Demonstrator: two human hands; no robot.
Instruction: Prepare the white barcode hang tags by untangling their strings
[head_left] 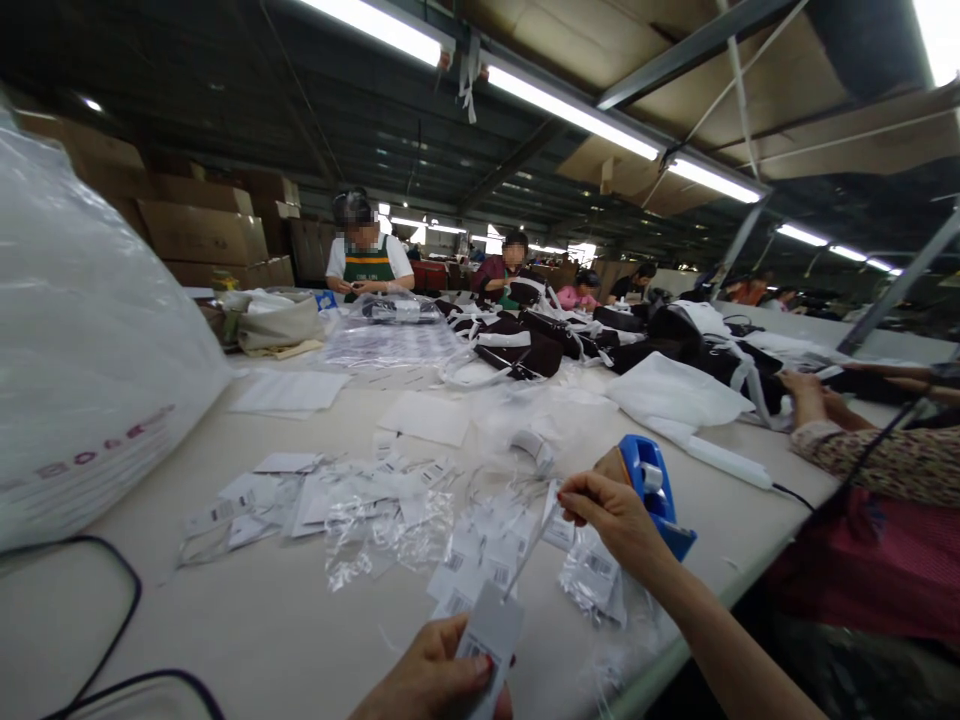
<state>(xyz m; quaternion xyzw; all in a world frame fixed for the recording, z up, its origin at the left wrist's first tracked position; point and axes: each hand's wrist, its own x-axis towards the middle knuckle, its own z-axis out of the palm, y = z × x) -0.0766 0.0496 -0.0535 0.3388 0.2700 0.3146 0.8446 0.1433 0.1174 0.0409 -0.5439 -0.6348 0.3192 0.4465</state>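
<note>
Fingers (pixel 579 492) of both hands are closed in a pinch over the pale surface (pixel 247 640). A large translucent bag (pixel 90 350) bulges at the left. The blue tape dispenser (pixel 651 480) sits just beside the right hand (pixel 619 520), beyond it. Loose tags (pixel 480 545) lie heaped between. Near the front edge, the left hand (pixel 427 675) grips a white tag (pixel 495 625); the right pinches its thin string (pixel 523 566), drawn upward.

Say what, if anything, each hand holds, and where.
Left hand: the white barcode hang tag, by its lower part. Right hand: that tag's string, pinched near its upper end.
</note>
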